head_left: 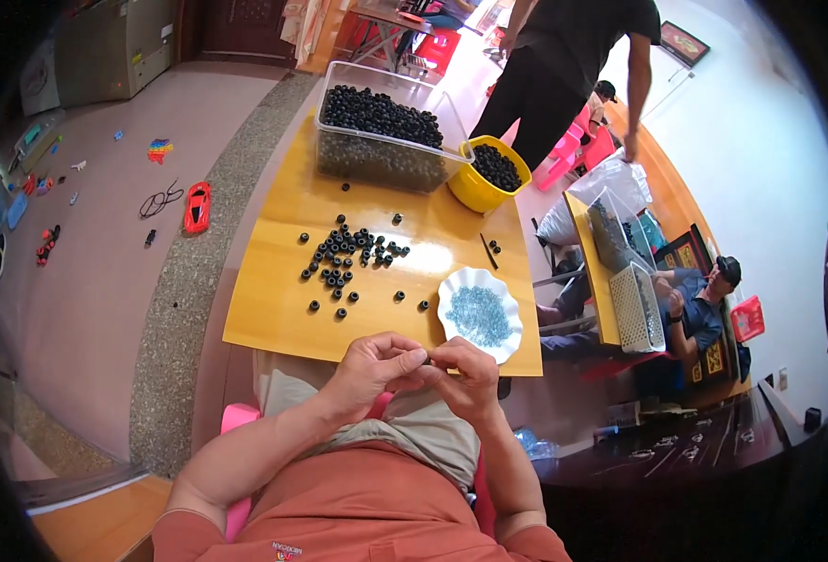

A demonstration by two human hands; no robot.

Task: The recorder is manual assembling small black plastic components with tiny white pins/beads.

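My left hand [375,373] and my right hand [467,377] meet just off the near edge of the yellow wooden table [273,314]. Both are closed in a pinch, fingertips together around a small dark piece [428,361], mostly covered by the fingers. Beyond them, small round black pieces with holes [339,245] lie scattered over the tabletop. Close to my right hand stands a white scalloped plate [449,286] holding many tiny clear bluish pieces [478,316]. A thin dark stick [489,251] rests beyond the plate, beside a few more black pieces.
At the table's far end are a clear plastic bin [377,155] and a yellow tub [480,192], both filled with black pieces. A person in dark clothes [564,75] stands behind them. Another person [700,304] sits at right by a second table [594,272]. Toys, including a red car [198,208], lie on the left floor.
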